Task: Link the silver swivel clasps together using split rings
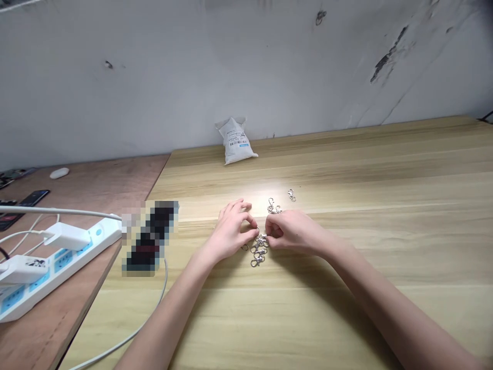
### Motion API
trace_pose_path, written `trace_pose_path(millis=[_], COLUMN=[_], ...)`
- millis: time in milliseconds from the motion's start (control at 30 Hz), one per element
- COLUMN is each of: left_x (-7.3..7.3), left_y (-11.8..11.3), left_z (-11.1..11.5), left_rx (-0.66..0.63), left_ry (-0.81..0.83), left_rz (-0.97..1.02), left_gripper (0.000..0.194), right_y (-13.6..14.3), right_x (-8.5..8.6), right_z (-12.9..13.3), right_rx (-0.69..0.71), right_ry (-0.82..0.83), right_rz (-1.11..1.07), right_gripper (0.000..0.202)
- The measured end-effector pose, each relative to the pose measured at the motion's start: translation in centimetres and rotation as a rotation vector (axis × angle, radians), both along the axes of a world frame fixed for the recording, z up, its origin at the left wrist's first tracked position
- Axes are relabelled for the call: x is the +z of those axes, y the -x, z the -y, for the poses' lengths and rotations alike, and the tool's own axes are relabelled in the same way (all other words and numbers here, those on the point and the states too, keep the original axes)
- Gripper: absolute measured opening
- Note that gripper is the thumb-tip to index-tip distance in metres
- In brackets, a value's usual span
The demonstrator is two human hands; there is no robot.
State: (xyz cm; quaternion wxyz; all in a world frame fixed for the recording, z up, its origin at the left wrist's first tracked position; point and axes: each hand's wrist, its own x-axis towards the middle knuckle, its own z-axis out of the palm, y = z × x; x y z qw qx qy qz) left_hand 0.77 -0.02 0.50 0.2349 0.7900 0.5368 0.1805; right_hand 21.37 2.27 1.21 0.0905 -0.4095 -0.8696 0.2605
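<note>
Silver lobster clasps with metal rings (259, 252) lie in a short column on the wooden table, just below my fingertips. My left hand (233, 231) pinches a small key ring (258, 229) between thumb and index finger, its other fingers loosely spread above the tabletop. From the right, my right hand (289, 231) closes its thumb and fingertips on a lobster clasp (263, 239) at the top of that column. Part of the clasp is hidden by the fingers. More clasps (271, 205) sit just beyond my right hand, and a single clasp (291, 195) lies farther back.
A white plastic package (236, 144) with a label stands against the wall. On the left are a power strip (69, 262) with plugged-in chargers, a pixelated dark object (152, 239), and a white cable (164, 288) curving over the table. A phone (34, 198) lies farther left.
</note>
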Motion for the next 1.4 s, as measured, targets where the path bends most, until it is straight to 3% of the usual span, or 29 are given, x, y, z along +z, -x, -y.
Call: trace_pose_path(millis=[233,467,800,1100,1400], left_x=[0.1,-0.1,0.2,0.5,0.6], left_y=[-0.7,-0.3,-0.3,0.0,0.7], left_z=[0.1,0.1,-0.1,-0.2,-0.4], left_rx=[0.077,0.030,0.011,0.025,0.196], left_ry=[0.054,0.006,-0.120,-0.141,-0.282], left_rz=[0.005,0.018,0.082,0.089,0.156], left_gripper=[0.003,0.006,0.011,0.023,0.007], right_y=[0.2,0.2,0.5,0.9,1.8], right_x=[-0.3,-0.4,0.6,-1.0,-2.4], right_z=[0.1,0.4,0.8,0.5,0.0], right_rx=[-0.023,-0.044,-0.030,-0.033,-0.152], right_ry=[0.040,0.004,0.087,-0.094,-0.319], right_rz=[0.011,-0.010,0.033,-0.066,-0.446], right_gripper=[0.004,0.007,0.007,0.008,0.016])
